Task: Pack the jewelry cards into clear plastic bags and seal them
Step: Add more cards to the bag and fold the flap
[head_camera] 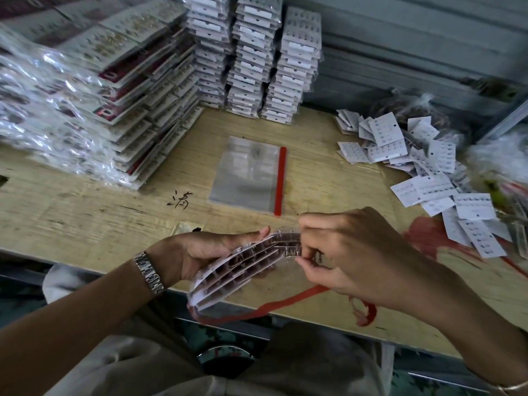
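The left hand [200, 254] grips a bent stack of white jewelry cards [243, 270]; the right hand [351, 252] pinches its end. Beyond both hands, a clear plastic bag with red strip [248, 172] lies on the wooden bench [85, 212].

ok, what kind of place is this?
Probably a small jewelry packing workshop: stacks of bagged cards on a worn wooden bench, loose jewelry cards piled at right, a clear bag laid out, a card bundle held near the edge.

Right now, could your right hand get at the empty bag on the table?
Probably, once freed. The right hand pinches the card stack with the left hand; only table surface lies between it and the bag.
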`<state>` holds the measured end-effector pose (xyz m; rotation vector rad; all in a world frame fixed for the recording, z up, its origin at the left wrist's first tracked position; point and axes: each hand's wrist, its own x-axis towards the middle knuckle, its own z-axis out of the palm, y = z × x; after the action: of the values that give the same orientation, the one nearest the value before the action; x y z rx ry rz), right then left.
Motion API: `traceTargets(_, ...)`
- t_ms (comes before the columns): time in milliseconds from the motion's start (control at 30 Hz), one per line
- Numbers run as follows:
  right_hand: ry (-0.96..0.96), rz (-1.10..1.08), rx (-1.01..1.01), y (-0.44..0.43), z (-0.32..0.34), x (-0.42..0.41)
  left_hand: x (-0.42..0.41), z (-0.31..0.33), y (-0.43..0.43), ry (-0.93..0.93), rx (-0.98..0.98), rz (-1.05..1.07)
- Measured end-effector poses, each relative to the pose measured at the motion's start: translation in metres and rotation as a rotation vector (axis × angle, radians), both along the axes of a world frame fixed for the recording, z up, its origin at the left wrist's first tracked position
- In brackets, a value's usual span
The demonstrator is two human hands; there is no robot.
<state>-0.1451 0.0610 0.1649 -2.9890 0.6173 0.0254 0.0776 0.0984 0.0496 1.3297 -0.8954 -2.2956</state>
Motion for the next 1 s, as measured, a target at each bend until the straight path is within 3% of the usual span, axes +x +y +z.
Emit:
traceTargets(333, -0.050, -0.016, 0.071, -0.002, -0.006, 0.001, -0.006, 0.006, 0.001, -0.116, 0.008, -0.009)
traceTargets(633, -0.129, 0.056, 0.059, 0.000, -0.011, 0.000, -0.005, 0.008, 0.000, -0.100, 0.015, -0.008)
traceTargets(833, -0.119, 0.169, 0.012, -0.002, -0.011, -0.004, -0.002, 0.014, 0.007, 0.023, 0.023, 0.055)
traceTargets(1000, -0.165, 0.124, 0.046, -0.003, -0.014, -0.006, -0.006, 0.013, 0.005, -0.014, 0.035, 0.047)
